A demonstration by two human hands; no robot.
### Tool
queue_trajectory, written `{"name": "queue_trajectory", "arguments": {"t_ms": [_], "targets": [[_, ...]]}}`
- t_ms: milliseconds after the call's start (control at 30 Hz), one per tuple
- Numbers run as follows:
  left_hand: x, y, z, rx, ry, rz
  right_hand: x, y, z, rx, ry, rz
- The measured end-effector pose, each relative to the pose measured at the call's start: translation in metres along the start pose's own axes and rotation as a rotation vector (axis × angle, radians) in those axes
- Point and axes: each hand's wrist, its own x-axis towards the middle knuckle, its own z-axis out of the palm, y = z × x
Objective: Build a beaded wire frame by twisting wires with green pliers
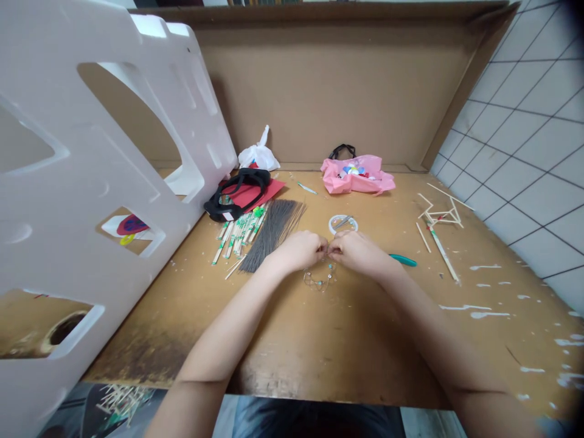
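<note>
My left hand [302, 249] and my right hand [356, 250] meet at the middle of the wooden table [356, 328], fingers pinched together on a thin wire piece with small beads [320, 278]. The wire loops hang just below my fingertips and rest on the table. Behind my hands lies a small round spool [342, 224]. A teal-handled tool [403, 260] lies right beside my right wrist.
A bundle of dark thin sticks [272, 233] and wrapped chopsticks [238, 236] lie left of my hands. Black strap on red paper [241, 193], white bag [258, 157] and pink bag [356, 175] sit at the back. Wooden sticks [438, 226] lie right. A white plastic panel [91, 182] stands left.
</note>
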Motion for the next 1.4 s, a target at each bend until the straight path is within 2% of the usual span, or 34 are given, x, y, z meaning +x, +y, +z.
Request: {"name": "queue_trajectory", "arguments": {"t_ms": [133, 267, 333, 433, 533, 667, 867, 1100, 1267, 1400], "targets": [[0.001, 0.005, 0.002, 0.023, -0.032, -0.018, -0.001, -0.005, 0.002, 0.046, 0.032, 0.018], [0.004, -0.002, 0.005, -0.092, -0.014, 0.032, 0.005, 0.009, 0.002, 0.213, 0.011, 0.027], [0.005, -0.007, 0.006, -0.256, 0.003, 0.032, 0.009, 0.017, 0.001, 0.326, 0.0, 0.041], [0.008, -0.012, 0.006, -0.623, 0.017, -0.026, 0.013, 0.026, -0.002, 0.479, 0.002, 0.06], [0.009, -0.01, 0.002, -0.94, 0.075, -0.079, 0.013, 0.027, -0.005, 0.689, 0.055, 0.061], [0.008, -0.003, -0.007, -1.14, 0.135, -0.071, 0.007, 0.021, -0.013, 1.038, 0.121, 0.068], [0.002, 0.006, -0.017, -1.192, 0.141, -0.047, -0.004, 0.012, -0.029, 1.039, 0.075, 0.07], [-0.002, 0.007, -0.022, -1.178, 0.154, -0.047, -0.008, 0.004, -0.034, 1.041, 0.088, 0.103], [-0.009, 0.004, -0.028, -1.114, 0.104, -0.051, -0.012, 0.001, -0.037, 0.922, 0.145, 0.118], [-0.014, 0.001, -0.035, -1.035, 0.126, -0.082, -0.014, 0.001, -0.037, 0.858, 0.151, 0.09]]}}
